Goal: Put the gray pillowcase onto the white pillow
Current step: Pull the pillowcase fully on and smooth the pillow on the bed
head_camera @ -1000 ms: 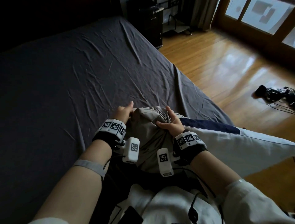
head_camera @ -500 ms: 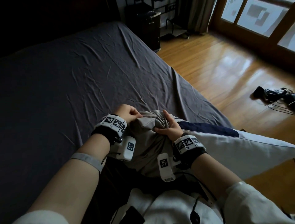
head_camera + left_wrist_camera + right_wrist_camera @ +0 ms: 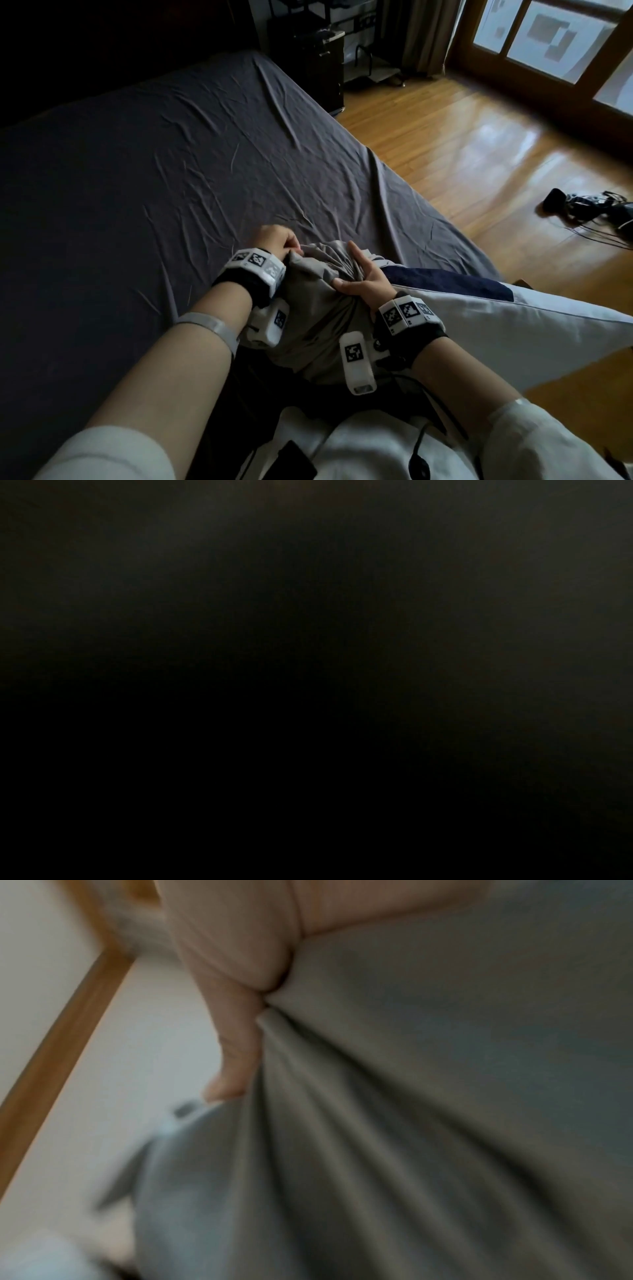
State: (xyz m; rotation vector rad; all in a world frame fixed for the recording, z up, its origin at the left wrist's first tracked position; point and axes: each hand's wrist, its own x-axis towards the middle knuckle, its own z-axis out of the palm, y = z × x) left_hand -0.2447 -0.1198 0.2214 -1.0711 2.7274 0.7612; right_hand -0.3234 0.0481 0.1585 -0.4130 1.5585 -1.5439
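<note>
Lying beside bunched gray pillowcase (image 3: 318,308): white pillow (image 3: 496,339), dark bedsheet (image 3: 154,178).

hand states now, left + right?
Left hand: fingers curled, gripping the bunched gray pillowcase.
Right hand: thumb and fingers pinching a gather of the same pillowcase.

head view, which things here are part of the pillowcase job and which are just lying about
Part of the job:
- gray pillowcase, bunched up
- white pillow, mostly uncovered
- left hand, gripping the pillowcase
- right hand, gathering its folds

Just lying about:
- bed sheet
- tangle of cables on the wooden floor
- dark cabinet
</note>
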